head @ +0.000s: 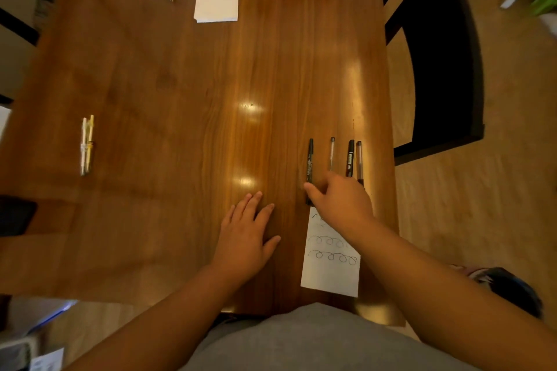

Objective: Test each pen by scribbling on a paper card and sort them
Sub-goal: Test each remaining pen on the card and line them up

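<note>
The left hand [245,238] lies palm down and flat, fingers spread a little and pointing away from the body, thumb angled out to the right, holding nothing. Its bare forearm runs back toward the lower left. The right hand [340,202] reaches forward, knuckles up, fingers curled downward with the thumb tip out to the left; whether its grip has closed cannot be told. Both forearms are bare.
</note>
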Demonstrator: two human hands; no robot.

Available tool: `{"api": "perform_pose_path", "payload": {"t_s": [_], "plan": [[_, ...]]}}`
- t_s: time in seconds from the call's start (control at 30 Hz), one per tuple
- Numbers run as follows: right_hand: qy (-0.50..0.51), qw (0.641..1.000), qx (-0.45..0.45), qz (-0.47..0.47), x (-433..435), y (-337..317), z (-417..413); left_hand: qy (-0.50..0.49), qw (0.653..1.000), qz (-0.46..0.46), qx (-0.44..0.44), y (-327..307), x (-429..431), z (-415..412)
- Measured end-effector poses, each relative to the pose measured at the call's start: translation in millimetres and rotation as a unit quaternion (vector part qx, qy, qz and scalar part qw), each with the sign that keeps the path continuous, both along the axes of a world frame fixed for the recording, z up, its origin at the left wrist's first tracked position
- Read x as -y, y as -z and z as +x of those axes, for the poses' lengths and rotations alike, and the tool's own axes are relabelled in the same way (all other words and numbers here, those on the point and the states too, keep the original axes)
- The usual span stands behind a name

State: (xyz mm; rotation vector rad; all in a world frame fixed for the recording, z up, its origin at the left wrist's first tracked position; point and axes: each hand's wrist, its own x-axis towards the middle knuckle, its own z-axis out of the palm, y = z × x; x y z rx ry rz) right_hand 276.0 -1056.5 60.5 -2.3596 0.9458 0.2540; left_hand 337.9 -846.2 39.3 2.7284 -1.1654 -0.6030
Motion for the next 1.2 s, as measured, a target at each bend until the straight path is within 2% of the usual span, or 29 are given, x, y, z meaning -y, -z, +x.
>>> {"api": "perform_pose_path", "payload": {"t_s": [0.13,0.27,0.53,0.67,0.83,1.07,1.2], "plan": [[0.018,0.992,0.014,0.122,-19.8,1.9,-37.9,-0.045,0.994,-0.059,-0.084,-15.6,-11.7,-4.4],[0.004,0.982,-0.001,0.187,-46.5,3.1,-65.7,-0.147,0.963,-0.084,-0.209,-28.3,-41.0,-11.5],[-0.028,0.970,-0.044,0.237,-108.4,-4.4,-51.2,-0.239,0.935,-0.095,-0.243,-28.1,-145.6,11.8],[-0.030,0.968,-0.046,0.244,-145.3,-4.3,-9.6,-0.249,0.933,-0.092,-0.243,-26.2,-198.3,53.3],[-0.004,0.974,-0.054,0.221,-207.1,0.0,59.9,-0.216,0.951,-0.067,-0.213,-20.9,-259.0,123.5],[0.018,0.976,-0.048,0.212,-277.4,-2.3,163.0,-0.065,0.992,-0.065,-0.089,-16.3,-284.5,202.4],[0.022,0.981,-0.034,0.190,-301.3,-5.7,222.2,-0.016,0.999,-0.007,-0.046,-11.9,-283.1,228.6]]}}
